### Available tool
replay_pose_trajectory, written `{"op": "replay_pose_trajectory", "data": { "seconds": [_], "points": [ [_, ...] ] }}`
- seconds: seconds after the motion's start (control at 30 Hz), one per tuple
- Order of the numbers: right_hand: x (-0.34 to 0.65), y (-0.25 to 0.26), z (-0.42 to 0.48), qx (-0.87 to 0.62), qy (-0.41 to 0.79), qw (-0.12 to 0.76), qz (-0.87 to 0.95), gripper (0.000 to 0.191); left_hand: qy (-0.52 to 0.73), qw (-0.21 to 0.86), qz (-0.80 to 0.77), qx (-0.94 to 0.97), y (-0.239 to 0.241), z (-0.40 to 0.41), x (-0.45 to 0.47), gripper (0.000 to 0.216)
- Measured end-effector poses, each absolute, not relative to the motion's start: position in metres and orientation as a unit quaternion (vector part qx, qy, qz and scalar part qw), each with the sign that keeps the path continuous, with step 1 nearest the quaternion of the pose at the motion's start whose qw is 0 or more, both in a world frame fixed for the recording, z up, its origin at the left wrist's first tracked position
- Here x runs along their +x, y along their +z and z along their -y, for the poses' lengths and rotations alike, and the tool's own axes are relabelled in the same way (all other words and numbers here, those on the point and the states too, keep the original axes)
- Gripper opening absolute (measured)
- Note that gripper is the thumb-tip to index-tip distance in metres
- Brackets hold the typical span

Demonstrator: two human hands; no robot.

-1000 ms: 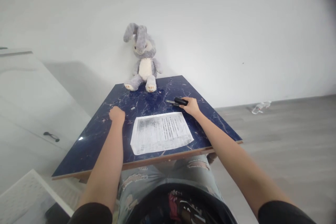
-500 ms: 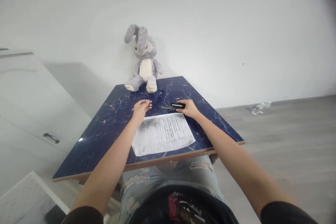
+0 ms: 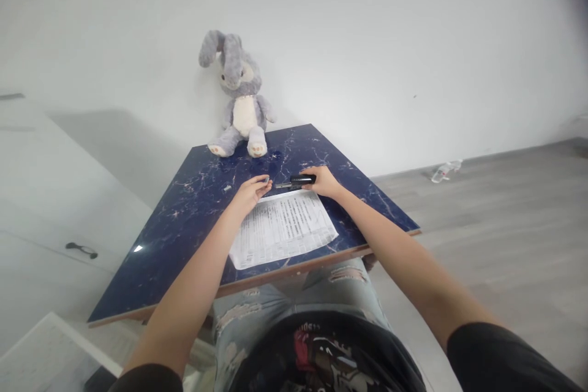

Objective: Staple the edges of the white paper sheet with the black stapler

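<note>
A black stapler [image 3: 299, 180] lies on the dark blue marbled table [image 3: 193, 214], just beyond a printed sheet of paper [image 3: 282, 226]. My right hand [image 3: 323, 181] is closed over the stapler's right end, and a metal part sticks out of the stapler to the left. My left hand [image 3: 250, 191] rests at the paper's far left corner. Its fingertips are pinched together close to the stapler's metal tip, around something small and grey that I cannot make out.
A grey plush rabbit [image 3: 236, 98] sits at the table's far edge against the white wall. A tiny pale item [image 3: 226, 187] lies on the table left of my hand. White cabinets [image 3: 46, 208] stand to the left, and a clear plastic bottle [image 3: 443, 170] lies on the floor at right.
My left hand moved right from the table's left part to the stapler's tip, and its fingers have pinched together. My right hand slid the stapler slightly left. The camera shifted a little.
</note>
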State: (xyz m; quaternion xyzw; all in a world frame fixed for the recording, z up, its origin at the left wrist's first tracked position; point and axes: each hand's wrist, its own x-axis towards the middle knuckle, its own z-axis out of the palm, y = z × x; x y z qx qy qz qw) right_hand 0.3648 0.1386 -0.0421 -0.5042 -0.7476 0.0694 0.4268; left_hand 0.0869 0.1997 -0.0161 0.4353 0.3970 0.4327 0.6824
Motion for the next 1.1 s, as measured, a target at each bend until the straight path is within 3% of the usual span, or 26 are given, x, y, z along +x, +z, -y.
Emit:
{"op": "replay_pose_trajectory", "data": {
  "seconds": [0.3, 0.57, 0.83, 1.1],
  "points": [
    [0.363, -0.041, -0.139, -0.506, 0.086, 0.436, 0.74, 0.039, 0.44, 0.658, -0.391, 0.469, -0.02, -0.207, 0.077, 0.006],
    [0.361, -0.038, -0.137, -0.496, 0.086, 0.435, 0.747, 0.037, 0.439, 0.531, -0.343, 0.638, -0.025, -0.198, 0.084, 0.038],
    [0.359, -0.036, -0.136, -0.472, 0.089, 0.442, 0.757, 0.038, 0.406, 0.366, -0.287, 0.786, -0.022, -0.194, 0.092, 0.007],
    [0.359, -0.036, -0.137, -0.465, 0.092, 0.446, 0.759, 0.039, 0.4, 0.311, -0.281, 0.815, -0.03, -0.2, 0.099, 0.007]
  ]
}}
